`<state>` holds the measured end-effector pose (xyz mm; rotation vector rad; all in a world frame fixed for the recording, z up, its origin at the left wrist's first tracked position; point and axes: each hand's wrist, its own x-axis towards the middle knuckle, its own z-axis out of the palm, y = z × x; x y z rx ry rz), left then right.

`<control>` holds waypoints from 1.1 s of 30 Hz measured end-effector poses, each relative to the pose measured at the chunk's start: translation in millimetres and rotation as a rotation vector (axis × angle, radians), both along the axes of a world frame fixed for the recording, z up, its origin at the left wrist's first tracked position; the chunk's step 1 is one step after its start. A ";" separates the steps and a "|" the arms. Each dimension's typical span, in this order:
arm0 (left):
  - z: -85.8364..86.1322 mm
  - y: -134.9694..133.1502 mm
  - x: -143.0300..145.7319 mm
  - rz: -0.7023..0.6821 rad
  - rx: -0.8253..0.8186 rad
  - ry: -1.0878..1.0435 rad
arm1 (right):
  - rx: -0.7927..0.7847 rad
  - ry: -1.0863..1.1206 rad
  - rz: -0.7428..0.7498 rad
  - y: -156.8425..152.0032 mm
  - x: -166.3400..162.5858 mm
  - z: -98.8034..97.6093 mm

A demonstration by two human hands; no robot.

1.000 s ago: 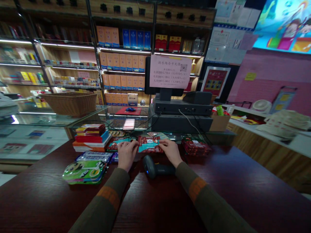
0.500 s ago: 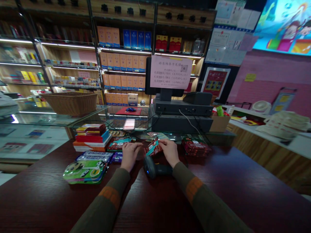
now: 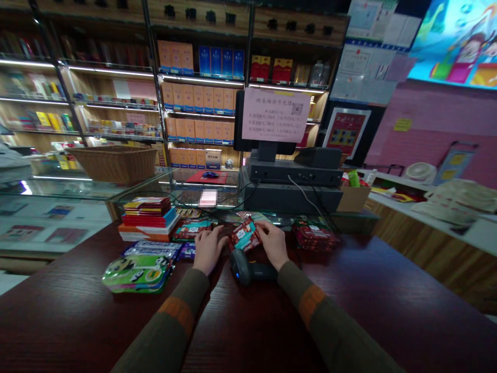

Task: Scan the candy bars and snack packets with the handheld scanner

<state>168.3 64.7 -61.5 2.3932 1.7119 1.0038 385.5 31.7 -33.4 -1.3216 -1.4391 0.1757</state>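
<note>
My right hand point(image 3: 274, 242) grips a red and teal snack packet point(image 3: 244, 235), tilted above a grey handheld barcode scanner point(image 3: 248, 270) that lies on the dark wooden counter point(image 3: 240, 321). My left hand point(image 3: 207, 248) rests just left of the packet with its fingers curled, near a similar packet point(image 3: 191, 229) lying flat. Whether the left fingers touch the held packet is unclear.
Left of my hands are a stack of flat red and orange boxes point(image 3: 147, 217), blue packets point(image 3: 153, 249) and green panda packs point(image 3: 135, 272). More red packets point(image 3: 314, 234) lie to the right. A cash register point(image 3: 291, 178) with a pink notice stands behind, beside a wicker basket point(image 3: 114, 163).
The packet, held flat between both hands a second ago, has been turned and tilted over the scanner by my right hand. My left hand has let go of it and dropped slightly.
</note>
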 end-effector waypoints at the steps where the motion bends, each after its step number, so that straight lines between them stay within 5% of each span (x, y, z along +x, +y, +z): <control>1: -0.8 0.3 0.2 0.000 -0.005 0.009 | 0.019 0.001 0.003 -0.3 -0.5 0.2; 12: -1.5 -2.4 4.2 -0.169 -0.026 0.105 | 0.117 0.027 0.031 -1.9 -4.7 1.4; 24: 0.1 3.1 0.8 -0.159 0.011 -0.209 | 0.196 0.173 0.032 0.3 -11.6 12.0; 33: 9.2 0.3 2.9 -0.116 0.136 -0.228 | 0.108 -0.293 -0.144 -8.2 0.6 13.2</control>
